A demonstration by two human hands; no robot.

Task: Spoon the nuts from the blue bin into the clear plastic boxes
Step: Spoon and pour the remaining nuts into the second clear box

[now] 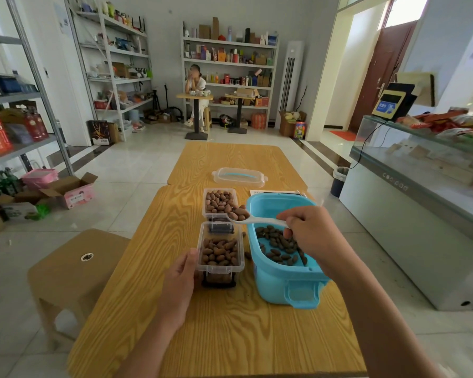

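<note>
A blue bin [273, 279] with brown nuts on its bottom stands at the right of the wooden table [230, 336]. Left of it are two clear plastic boxes, both holding nuts: a near box [220, 266] and a far box [220, 215]. My right hand [309, 233] grips the handle of a white spoon [260, 221] above the bin. The spoon's bowl carries a few nuts over the far box's right near corner. My left hand [182, 279] rests against the near box's left side, thumb on its wall.
A clear lid [239, 176] with a blue handle lies farther back on the table. A wooden stool [74, 271] stands left of the table. A glass counter [421, 186] runs along the right. Shelves line the walls, and a person sits at a small table at the back.
</note>
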